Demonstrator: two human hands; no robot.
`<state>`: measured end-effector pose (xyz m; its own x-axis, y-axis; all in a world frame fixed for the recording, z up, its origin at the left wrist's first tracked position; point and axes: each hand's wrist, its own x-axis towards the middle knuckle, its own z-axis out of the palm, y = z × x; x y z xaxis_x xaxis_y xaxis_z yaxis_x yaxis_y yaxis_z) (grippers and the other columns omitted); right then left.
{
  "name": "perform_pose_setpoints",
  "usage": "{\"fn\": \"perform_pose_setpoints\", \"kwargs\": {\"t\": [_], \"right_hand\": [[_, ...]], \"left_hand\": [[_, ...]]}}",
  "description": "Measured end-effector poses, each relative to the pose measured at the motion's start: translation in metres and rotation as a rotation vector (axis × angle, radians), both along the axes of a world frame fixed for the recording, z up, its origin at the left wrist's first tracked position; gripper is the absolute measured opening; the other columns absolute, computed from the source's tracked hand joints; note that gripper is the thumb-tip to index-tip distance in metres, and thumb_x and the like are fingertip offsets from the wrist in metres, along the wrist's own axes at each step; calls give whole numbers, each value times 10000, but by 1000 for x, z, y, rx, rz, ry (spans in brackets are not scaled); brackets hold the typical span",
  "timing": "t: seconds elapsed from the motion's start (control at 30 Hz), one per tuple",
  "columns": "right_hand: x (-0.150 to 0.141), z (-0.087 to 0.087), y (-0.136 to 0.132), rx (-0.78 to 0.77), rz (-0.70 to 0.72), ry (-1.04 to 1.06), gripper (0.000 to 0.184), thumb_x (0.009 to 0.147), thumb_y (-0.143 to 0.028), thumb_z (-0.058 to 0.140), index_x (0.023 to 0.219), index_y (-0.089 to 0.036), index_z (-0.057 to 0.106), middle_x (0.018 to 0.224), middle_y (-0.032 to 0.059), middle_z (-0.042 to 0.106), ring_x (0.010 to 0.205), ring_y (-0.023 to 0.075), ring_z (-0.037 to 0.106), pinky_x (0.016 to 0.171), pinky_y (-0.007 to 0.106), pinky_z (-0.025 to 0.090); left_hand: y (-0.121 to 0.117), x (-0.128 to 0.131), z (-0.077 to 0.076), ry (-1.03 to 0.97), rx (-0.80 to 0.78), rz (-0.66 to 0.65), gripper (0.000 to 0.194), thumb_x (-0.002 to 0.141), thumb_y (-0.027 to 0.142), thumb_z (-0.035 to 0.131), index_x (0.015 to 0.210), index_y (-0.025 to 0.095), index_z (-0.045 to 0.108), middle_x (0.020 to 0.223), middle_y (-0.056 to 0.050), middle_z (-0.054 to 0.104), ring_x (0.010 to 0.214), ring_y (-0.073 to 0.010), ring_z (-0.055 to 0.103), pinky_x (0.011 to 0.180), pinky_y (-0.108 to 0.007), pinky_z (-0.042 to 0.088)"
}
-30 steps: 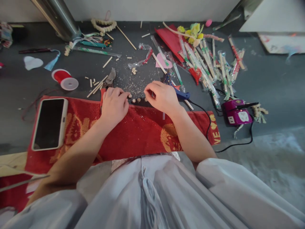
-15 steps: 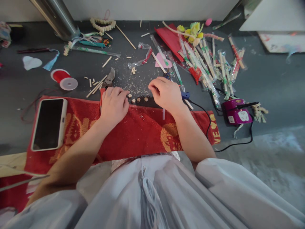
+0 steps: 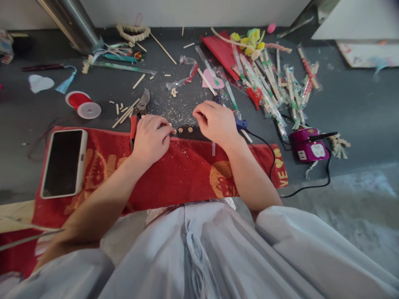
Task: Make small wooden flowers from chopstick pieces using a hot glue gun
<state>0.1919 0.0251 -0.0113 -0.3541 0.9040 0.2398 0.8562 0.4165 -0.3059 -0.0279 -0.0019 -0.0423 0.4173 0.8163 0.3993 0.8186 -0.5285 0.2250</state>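
Note:
My left hand (image 3: 151, 135) is curled at the table edge of the red towel (image 3: 174, 178). Its thumb and finger close around a small flower-shaped wooden piece (image 3: 174, 131), mostly covered by the fingertips. Two similar wooden pieces (image 3: 185, 130) lie just to the right. Beside my left wrist, partly under the hand, are pliers (image 3: 142, 101) with red handles. My right hand (image 3: 216, 124) hovers over a blue hot glue gun (image 3: 241, 124), covering most of it; a clear glue stick (image 3: 213, 148) shows below. Its fingertips are pinched together; anything between them is too small to make out.
Wrapped chopsticks (image 3: 264, 87) are heaped at the right, near a purple box (image 3: 310, 145) with a black cord. Cut stick pieces (image 3: 126, 113), a red thread spool (image 3: 83, 104) and a phone (image 3: 64, 162) are at left. White crumbs (image 3: 177, 110) dot the table.
My left hand has shifted slightly right, and its fingertips now cover the leftmost small wooden pieces. My right hand keeps its pinched pose.

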Motion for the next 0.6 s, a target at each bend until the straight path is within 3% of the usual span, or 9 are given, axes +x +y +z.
{"fn": "perform_pose_setpoints", "kwargs": {"t": [0.23,0.4,0.6], "right_hand": [[0,0,1,-26,25,19,213,942,-174,462,957,-154,673,990,93,695,852,208,626,683,321,373],[-5,-4,-4,-84,167,55,169,916,-234,576,1012,-155,691,1005,91,673,938,229,614,794,350,444],[-17,-11,-8,-71,287,-42,207,904,-209,588,1057,-119,695,1100,140,620,1074,288,536,929,417,458]], "left_hand": [[1,0,-1,5,11,-44,259,897,169,484,929,213,737,1003,-74,672,1010,-269,585,893,-453,486],[1,0,-3,-17,7,-21,255,886,158,485,938,218,727,998,-73,668,1012,-268,575,890,-454,486],[1,1,-5,-33,0,5,238,886,169,487,925,226,715,998,-66,655,1008,-262,566,895,-464,484]]}}
